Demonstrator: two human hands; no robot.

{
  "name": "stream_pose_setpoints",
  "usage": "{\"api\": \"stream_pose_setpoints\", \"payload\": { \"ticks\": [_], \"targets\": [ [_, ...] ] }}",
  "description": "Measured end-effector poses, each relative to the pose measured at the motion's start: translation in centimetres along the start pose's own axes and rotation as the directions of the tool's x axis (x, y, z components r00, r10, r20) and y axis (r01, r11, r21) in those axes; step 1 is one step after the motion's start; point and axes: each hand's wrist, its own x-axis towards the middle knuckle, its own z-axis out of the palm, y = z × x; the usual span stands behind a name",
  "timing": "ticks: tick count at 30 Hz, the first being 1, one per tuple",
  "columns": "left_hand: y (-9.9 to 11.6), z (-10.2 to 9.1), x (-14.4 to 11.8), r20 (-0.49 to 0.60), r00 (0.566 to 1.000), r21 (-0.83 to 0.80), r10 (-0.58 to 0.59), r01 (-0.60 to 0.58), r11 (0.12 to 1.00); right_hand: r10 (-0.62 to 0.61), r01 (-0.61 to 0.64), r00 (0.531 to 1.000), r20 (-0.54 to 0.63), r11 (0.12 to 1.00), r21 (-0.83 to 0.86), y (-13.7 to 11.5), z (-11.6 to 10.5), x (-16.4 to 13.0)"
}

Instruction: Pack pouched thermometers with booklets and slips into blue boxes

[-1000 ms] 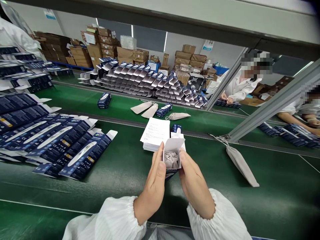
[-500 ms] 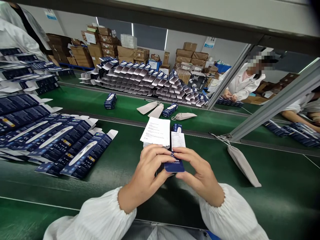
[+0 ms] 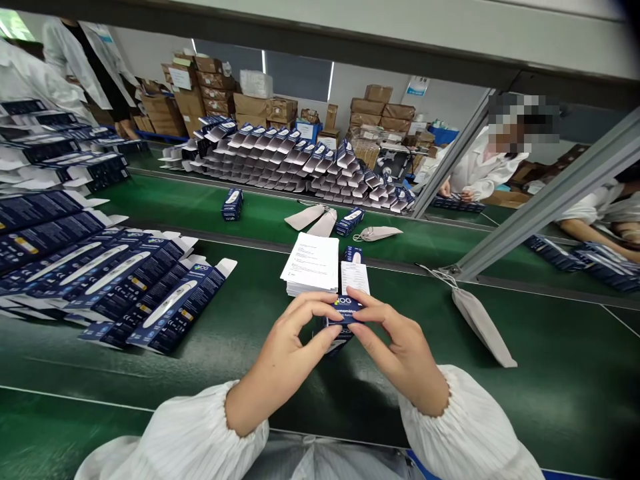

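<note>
The left hand (image 3: pixel 287 347) and the right hand (image 3: pixel 400 347) pinch one small dark blue cardboard box (image 3: pixel 345 313) between their fingertips. It is above the green bench (image 3: pixel 250 347). A white paper stack (image 3: pixel 313 263) lies just behind.

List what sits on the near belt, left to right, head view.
Flat blue cartons → paper stack → left hand → small blue box held by both hands → right hand → grey pouch.

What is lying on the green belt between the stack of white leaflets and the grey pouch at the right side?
In the head view, between the leaflet stack and the grey pouch lie a narrow white slip and a small blue box; beyond them, bare green belt.
</note>
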Motion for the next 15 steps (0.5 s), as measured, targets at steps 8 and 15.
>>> {"api": "stream_pose_setpoints", "payload": {
  "ticks": [8, 15],
  "targets": [
    [-2.1, -0.4, -0.3, 0.045, 0.931, 0.364, 0.362, -0.353, 0.862, -0.240, 0.290, 0.950, 0.202, 0.917, -0.274, -0.3, -1.5, 0.6],
    [-1.3, 0.1, 0.0, 0.250, 0.967, 0.329, 0.049, -0.132, 0.935, -0.117, 0.323, 0.860, 0.497, 0.878, -0.352, -2.0, -4.2, 4.7]
  ]
}}
